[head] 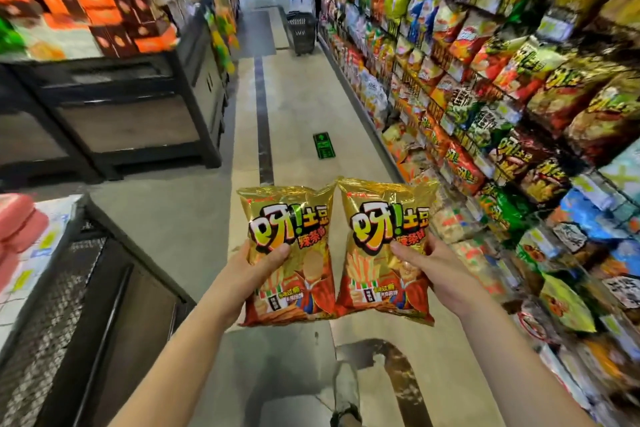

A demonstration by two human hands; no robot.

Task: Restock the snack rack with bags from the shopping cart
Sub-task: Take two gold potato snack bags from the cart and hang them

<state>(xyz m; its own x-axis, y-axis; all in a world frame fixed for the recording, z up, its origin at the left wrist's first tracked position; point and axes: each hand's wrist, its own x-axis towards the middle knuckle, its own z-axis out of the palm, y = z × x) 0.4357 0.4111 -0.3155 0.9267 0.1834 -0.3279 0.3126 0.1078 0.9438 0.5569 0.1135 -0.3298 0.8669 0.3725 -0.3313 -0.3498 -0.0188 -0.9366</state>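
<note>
The fingers of the left hand [258,262] are hidden behind the left bag [289,253] it grips; only the thumb shows on the front. The right hand [433,270] is the same behind the right bag [386,250]. The bottom edge cuts off both forearms and the shoe [346,395]. The snack rack [502,97] blurs toward the right edge, which cuts it off. The boxes [86,3] at upper left are smeared. The left edge cuts the pink packs [20,222]. The far basket [302,32] is too small to show any contents, and the green floor sign [324,146] cannot be read.
</note>
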